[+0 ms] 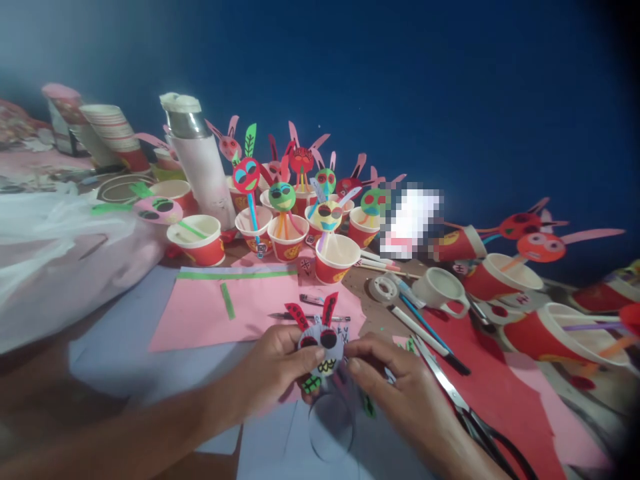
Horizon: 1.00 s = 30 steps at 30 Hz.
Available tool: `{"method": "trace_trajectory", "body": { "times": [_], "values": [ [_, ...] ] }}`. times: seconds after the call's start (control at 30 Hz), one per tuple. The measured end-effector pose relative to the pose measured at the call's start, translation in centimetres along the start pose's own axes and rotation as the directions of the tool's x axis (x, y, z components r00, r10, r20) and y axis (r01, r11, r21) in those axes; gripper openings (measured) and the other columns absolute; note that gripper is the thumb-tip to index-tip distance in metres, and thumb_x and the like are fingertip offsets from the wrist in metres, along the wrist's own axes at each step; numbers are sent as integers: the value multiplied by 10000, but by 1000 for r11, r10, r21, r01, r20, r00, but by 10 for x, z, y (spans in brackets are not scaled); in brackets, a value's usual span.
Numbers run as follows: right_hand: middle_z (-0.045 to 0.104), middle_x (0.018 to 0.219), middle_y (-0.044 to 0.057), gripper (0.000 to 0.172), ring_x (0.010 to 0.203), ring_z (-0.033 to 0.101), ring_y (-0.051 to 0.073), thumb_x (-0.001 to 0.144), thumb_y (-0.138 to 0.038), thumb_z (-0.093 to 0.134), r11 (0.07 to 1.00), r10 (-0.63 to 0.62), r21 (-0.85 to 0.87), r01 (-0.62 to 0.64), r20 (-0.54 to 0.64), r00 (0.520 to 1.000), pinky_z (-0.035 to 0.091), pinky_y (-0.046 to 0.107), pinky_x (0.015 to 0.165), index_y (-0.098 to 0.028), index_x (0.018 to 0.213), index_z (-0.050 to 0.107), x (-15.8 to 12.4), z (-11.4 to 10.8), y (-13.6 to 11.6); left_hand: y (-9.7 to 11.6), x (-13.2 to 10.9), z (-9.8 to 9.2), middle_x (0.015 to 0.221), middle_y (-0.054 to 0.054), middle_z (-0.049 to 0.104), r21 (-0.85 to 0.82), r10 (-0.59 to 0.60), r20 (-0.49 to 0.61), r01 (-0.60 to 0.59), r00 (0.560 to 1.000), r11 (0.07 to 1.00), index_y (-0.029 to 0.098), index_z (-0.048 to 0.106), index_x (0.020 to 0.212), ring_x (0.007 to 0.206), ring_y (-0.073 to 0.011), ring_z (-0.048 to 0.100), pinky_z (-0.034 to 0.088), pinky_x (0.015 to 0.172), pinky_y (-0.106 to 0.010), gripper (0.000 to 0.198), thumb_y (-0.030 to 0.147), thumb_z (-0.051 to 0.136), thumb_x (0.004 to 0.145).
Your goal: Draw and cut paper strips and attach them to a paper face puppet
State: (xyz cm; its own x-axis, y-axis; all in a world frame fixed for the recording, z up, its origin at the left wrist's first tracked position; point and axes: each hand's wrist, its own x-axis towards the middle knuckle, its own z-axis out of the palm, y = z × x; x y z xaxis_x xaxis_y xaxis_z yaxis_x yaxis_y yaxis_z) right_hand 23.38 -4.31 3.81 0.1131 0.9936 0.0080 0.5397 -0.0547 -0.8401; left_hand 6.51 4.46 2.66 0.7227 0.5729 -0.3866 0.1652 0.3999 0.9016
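Note:
Both my hands hold a small round paper face (324, 347) with red ears, black eyes and a yellow mouth. My left hand (273, 373) pinches its left edge with thumb and fingers. My right hand (395, 383) pinches its right edge, fingers curled. Green paper bits show under the face. A pink paper sheet (210, 310) with green strips lies just beyond my hands.
Several red paper cups (335, 260) with paper faces on straws stand at the back. A tall white flask (197, 160) and stacked cups (113, 133) are behind them. Scissors (460, 400), pens (425, 330), a tape roll (384, 289) and tipped cups (505, 280) lie right. A plastic bag (50, 233) lies left.

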Motion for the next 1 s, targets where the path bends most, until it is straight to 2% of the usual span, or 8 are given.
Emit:
{"method": "trace_trajectory", "body": {
  "times": [0.1, 0.3, 0.43, 0.53, 0.63, 0.73, 0.87, 1.0],
  "values": [
    [581, 658, -34, 87, 604, 525, 116, 773, -289, 617, 989, 110, 89, -119, 98, 989, 398, 222, 548, -202, 777, 622, 0, 9, -1, -1, 0, 4, 538, 4, 570, -117, -30, -24, 27, 999, 993, 106, 601, 696, 439, -68, 472, 343, 432, -182, 409, 501, 697, 650],
    [582, 654, -31, 97, 614, 520, 106, 782, -230, 597, 998, 50, 24, -49, -11, 999, 392, 234, 585, -199, 697, 629, -3, 15, 3, -6, 0, 2, 610, -53, 656, -18, -33, 1, 33, 999, 999, 108, 603, 694, 454, -95, 546, 382, 439, -200, 362, 466, 647, 724],
    [570, 632, -27, 124, 601, 509, 105, 780, -209, 581, 1000, -3, 29, 5, -80, 997, 388, 232, 573, -198, 661, 611, -3, 15, 6, -7, 1, 0, 675, -74, 688, -65, -36, 65, 40, 997, 997, 113, 613, 787, 504, -125, 602, 370, 405, -191, 304, 417, 597, 783],
    [543, 591, -36, 113, 531, 473, 92, 775, -247, 587, 990, 104, 105, -98, -54, 993, 372, 218, 503, -193, 676, 597, -3, 14, 7, -6, 1, 0, 634, -77, 687, -129, -80, 65, 88, 995, 988, 116, 591, 769, 496, -130, 617, 354, 370, -170, 289, 405, 612, 773],
    [541, 563, -31, 163, 483, 454, 89, 791, -321, 575, 943, 224, 239, -230, 51, 973, 358, 210, 445, -182, 707, 590, -1, 10, 8, -2, 1, -1, 599, -84, 685, -133, -123, 59, 129, 991, 983, 115, 569, 717, 386, -96, 559, 336, 333, -161, 292, 400, 602, 776],
    [550, 566, -22, 202, 479, 449, 89, 803, -360, 562, 919, 243, 295, -263, 102, 965, 348, 206, 429, -177, 718, 581, 2, 4, 8, 0, 1, -2, 536, -58, 650, -81, -116, 26, 118, 993, 990, 105, 581, 690, 374, -84, 537, 384, 359, -169, 264, 344, 566, 802],
    [544, 609, -25, 207, 518, 458, 91, 803, -363, 559, 941, 215, 253, -226, 68, 974, 350, 209, 458, -184, 697, 552, 4, -4, 10, 1, 0, -5, 447, -6, 579, 7, -68, -32, 68, 997, 998, 128, 537, 620, 368, -86, 518, 387, 367, -178, 254, 304, 557, 802],
    [551, 610, -30, 185, 526, 470, 97, 810, -327, 537, 980, 197, 15, -199, 80, 977, 354, 218, 479, -189, 694, 579, 4, -15, 15, 1, -3, -7, 454, 5, 580, 69, -13, -37, 16, 999, 997, 141, 523, 646, 396, -88, 523, 373, 390, -178, 232, 312, 576, 793]
  ]
}}
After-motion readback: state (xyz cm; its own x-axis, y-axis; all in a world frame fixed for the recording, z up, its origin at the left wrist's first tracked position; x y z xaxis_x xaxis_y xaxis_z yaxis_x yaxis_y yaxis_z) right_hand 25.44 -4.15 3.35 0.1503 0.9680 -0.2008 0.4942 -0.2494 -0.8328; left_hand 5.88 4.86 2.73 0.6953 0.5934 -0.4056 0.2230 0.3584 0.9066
